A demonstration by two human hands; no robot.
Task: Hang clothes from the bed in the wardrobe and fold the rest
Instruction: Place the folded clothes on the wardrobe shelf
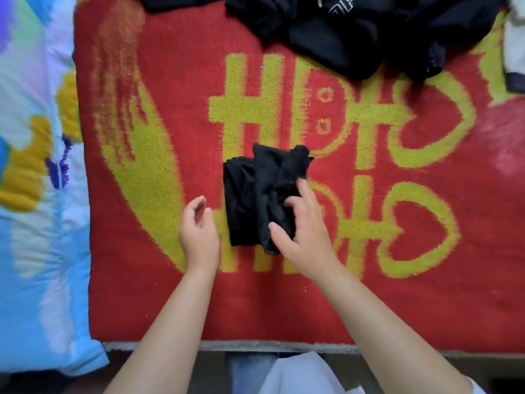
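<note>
I take the folded black garment (255, 194) as my landmark; it lies on the red blanket (170, 294) with yellow characters that covers the bed. Nearest to me, below the blanket's edge, a bit of my light top (295, 376) and blue trousers (244, 373) shows. My left hand (199, 231) is just beside the garment's left edge, not touching it, its fingers loosely curled and holding nothing. My right hand (304, 231) rests on the garment's right part, the thumb and fingers closed on a bunched fold of the black cloth. The garment's left part lies flat in a tidy rectangle, while the right part is crumpled and rises to a small knot at its far end. Well to the left of the garment lies a blue quilt (37, 223) with yellow and purple patches. Beyond the garment, well apart from it, a heap of black clothes (335, 32) with white print lies at the far edge, and further right of that a white piece of cloth (515, 46).
</note>
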